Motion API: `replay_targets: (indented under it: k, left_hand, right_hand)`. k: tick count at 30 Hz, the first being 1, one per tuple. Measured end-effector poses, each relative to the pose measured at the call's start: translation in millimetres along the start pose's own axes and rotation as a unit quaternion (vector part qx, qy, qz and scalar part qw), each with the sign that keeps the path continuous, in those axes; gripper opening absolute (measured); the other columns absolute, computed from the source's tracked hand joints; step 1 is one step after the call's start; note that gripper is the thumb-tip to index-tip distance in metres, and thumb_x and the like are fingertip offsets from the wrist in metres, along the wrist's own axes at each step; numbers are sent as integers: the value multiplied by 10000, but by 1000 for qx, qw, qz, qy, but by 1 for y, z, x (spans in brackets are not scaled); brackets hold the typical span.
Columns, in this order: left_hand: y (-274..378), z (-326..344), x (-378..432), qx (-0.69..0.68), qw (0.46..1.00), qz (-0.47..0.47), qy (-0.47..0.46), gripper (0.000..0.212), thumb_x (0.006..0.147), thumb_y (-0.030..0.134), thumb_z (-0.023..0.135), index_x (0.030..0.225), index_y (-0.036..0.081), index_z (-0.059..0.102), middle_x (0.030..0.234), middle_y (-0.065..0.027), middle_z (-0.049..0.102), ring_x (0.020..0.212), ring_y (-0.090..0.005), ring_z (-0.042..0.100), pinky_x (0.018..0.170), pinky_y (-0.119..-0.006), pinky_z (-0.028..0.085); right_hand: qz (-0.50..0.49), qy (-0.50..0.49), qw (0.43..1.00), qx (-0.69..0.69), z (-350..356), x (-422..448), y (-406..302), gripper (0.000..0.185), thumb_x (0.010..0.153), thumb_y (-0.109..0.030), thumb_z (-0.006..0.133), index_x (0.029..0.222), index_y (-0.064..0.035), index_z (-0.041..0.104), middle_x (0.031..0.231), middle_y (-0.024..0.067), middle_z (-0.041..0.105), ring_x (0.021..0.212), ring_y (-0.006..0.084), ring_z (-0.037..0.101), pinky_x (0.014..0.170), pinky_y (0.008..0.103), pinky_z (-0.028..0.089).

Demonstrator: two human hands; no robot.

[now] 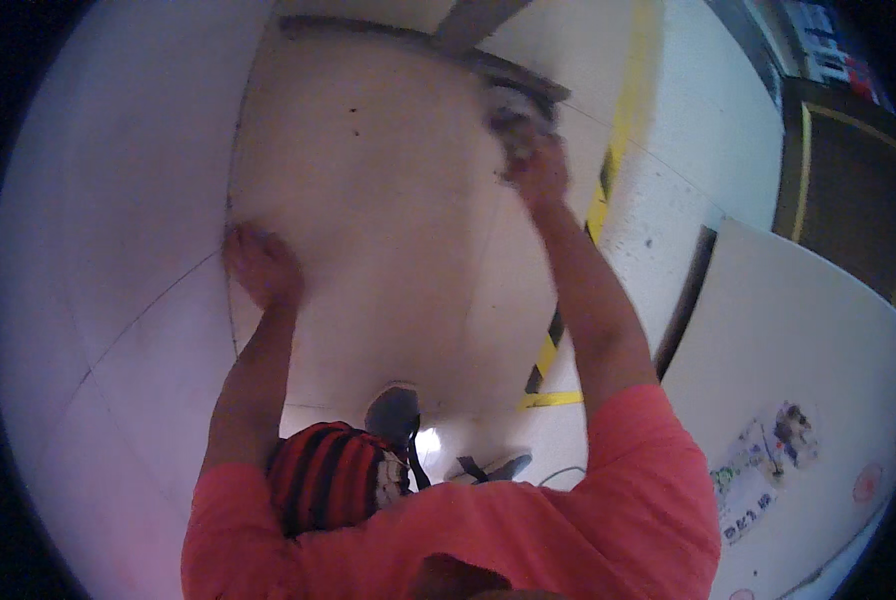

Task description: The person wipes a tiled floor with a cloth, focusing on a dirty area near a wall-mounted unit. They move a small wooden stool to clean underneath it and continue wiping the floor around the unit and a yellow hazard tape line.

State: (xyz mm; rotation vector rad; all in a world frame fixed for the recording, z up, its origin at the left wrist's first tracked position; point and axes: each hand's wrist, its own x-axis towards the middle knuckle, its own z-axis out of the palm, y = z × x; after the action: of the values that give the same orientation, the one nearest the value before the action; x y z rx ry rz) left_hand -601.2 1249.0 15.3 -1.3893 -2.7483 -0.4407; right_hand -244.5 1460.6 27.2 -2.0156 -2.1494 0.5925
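A broad tan panel (388, 225) lies flat before me, with two small dark marks near its far end. My left hand (264, 266) is at the panel's left edge with its fingers bent. Blur hides whether those fingers grip the edge or only rest on it. Over the far right corner, my right hand (541, 169) is closed around a dark grey object (519, 124), too blurred to identify. A long dark bar (418, 41) runs along the panel's far end, close beyond that object.
Yellow-and-black striped tape (598, 202) runs along the floor on the right. A pale board (800, 322) with coloured pictures and writing stands at the lower right, near a brown framed panel (853, 187). My shoe (393, 409) shows at the near edge, beside red-and-black striped cloth (331, 472).
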Motion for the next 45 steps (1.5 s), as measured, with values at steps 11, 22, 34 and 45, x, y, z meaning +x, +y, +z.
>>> replay_targets:
  k: [11, 22, 34, 45]
  left_hand:
    - [-12, 15, 3, 71, 990, 110, 58, 373, 818, 198, 479, 1101, -41, 515, 1180, -226, 475, 1102, -364, 436, 955, -446, 332]
    - [-5, 25, 3, 209, 946, 214, -125, 382, 834, 244, 474, 1087, -38, 524, 1164, -208, 483, 1095, -326, 445, 857, -431, 386]
    - [212, -36, -134, -20, 691, 630, -353, 730, 648, 317, 711, 1271, 108, 393, 1382, -164, 256, 1267, -335, 246, 989, -509, 235]
    - [288, -50, -199, 134, 600, 695, -372, 961, 521, 304, 794, 1339, 219, 298, 1432, -133, 142, 1312, -378, 151, 847, -593, 373]
  right_hand:
    - [-1, 243, 966, -82, -107, -117, 39, 483, 700, -116, 612, 1168, -101, 491, 942, 157, 490, 865, 340, 503, 736, 407, 443]
    - [202, 136, 968, 61, -82, -436, 75, 551, 681, -59, 631, 1203, -157, 485, 1038, 145, 492, 965, 325, 503, 776, 364, 451]
    - [168, 156, 969, -89, -120, -248, 190, 299, 761, -247, 560, 1060, -246, 544, 947, 122, 502, 905, 295, 526, 724, 401, 460]
    - [527, 524, 543, 390, -75, -550, 152, 369, 857, -133, 503, 1195, 1, 441, 1106, 108, 535, 969, 188, 524, 820, 320, 442]
